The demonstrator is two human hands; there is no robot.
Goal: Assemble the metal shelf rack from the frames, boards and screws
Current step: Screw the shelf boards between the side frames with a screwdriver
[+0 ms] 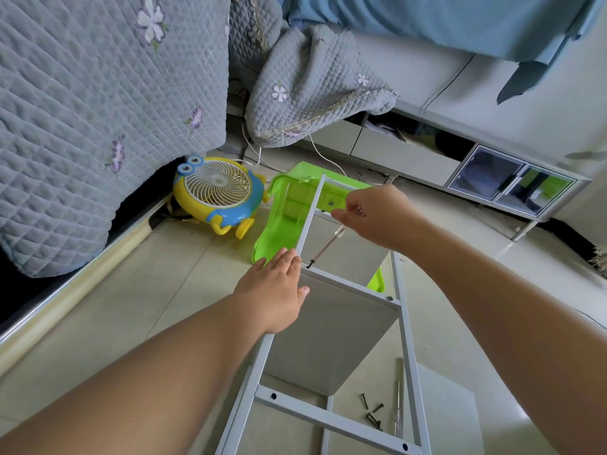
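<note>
A grey metal ladder frame [407,326] stands on edge in front of me, with a grey shelf board [331,336] fixed to its crossbar. My left hand [276,290] lies flat against the frame's left upright and the board's edge. My right hand [371,211] grips the clear handle of a screwdriver [325,246]. Its tip sits on a screw [309,265] at the left end of the crossbar. Several loose black screws [372,413] lie on the floor at the bottom, beside a second screwdriver [398,408].
A green plastic stool [282,224] lies tipped behind the frame. A yellow and blue toy fan [216,192] sits on the tiled floor to its left. A quilted bed cover [98,126] hangs at left. A low cabinet [492,178] runs along the right.
</note>
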